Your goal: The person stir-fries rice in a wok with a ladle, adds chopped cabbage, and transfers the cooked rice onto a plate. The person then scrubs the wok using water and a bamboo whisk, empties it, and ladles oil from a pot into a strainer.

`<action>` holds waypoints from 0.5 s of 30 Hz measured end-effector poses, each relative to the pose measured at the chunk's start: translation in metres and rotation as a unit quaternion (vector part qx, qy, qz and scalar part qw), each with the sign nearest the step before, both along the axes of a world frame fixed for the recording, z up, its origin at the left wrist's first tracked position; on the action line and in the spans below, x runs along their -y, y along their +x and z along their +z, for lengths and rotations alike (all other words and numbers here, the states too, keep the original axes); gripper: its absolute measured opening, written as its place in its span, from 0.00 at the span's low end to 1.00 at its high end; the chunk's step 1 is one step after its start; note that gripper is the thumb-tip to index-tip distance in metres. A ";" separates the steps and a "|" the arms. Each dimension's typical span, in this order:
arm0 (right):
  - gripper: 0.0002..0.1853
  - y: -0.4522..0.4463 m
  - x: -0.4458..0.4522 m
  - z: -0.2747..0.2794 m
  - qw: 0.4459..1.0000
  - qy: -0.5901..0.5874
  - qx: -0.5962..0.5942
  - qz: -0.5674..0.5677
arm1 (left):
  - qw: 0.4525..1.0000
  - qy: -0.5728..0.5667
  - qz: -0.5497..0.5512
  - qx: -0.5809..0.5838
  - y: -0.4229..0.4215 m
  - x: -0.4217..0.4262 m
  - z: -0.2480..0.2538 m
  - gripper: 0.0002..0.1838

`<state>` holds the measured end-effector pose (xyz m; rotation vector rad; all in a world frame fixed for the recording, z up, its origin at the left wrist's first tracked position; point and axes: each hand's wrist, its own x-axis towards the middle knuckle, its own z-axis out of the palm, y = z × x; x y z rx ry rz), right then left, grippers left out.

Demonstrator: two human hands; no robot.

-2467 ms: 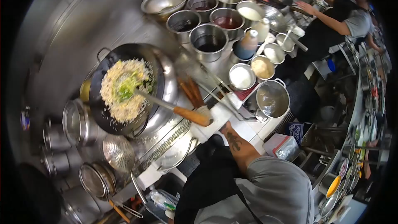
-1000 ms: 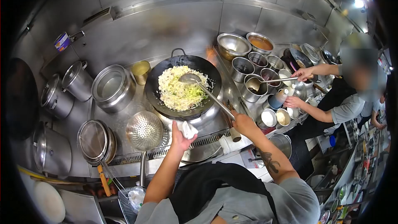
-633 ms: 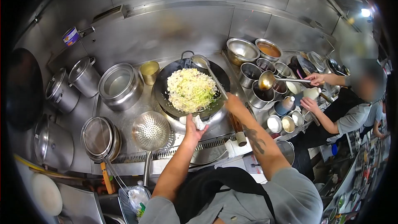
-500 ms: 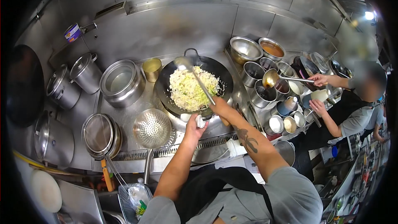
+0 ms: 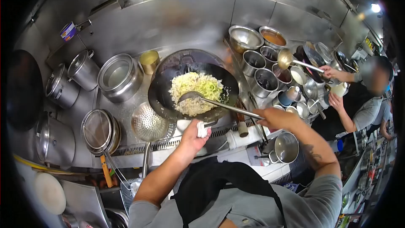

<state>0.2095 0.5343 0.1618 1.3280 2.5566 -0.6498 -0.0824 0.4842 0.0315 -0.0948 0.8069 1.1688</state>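
Right hand (image 5: 276,118): fingers closed on the ladle (image 5: 228,106), its bowl against the rice (image 5: 197,82). Left hand (image 5: 193,138): fingers clasping a cloth (image 5: 202,131) at the near edge of the wok (image 5: 161,95).

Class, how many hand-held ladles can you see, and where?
2: one ladle in the camera wearer's right hand, over the rice in the wok; a second ladle in the co-worker's hand, near the steel containers. Others may be hidden.
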 end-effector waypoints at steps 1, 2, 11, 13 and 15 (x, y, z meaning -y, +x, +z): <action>0.20 0.011 -0.001 0.004 1.000 -0.024 0.000 0.013 | 1.000 -0.007 0.019 -0.001 -0.001 -0.003 -0.006 0.05; 0.25 0.018 -0.012 -0.001 0.999 -0.001 -0.008 0.043 | 0.999 -0.008 0.036 -0.002 -0.004 -0.023 -0.015 0.05; 0.15 -0.014 -0.012 -0.019 0.979 0.199 -0.034 0.019 | 0.999 0.024 0.030 -0.005 0.013 0.034 -0.056 0.12; 0.19 -0.016 0.015 0.016 0.989 0.141 -0.026 0.048 | 1.000 -0.003 0.027 0.009 0.003 0.024 -0.057 0.11; 0.21 -0.010 0.028 0.046 0.995 0.090 0.006 0.049 | 1.000 -0.002 0.021 0.022 -0.007 -0.005 -0.053 0.09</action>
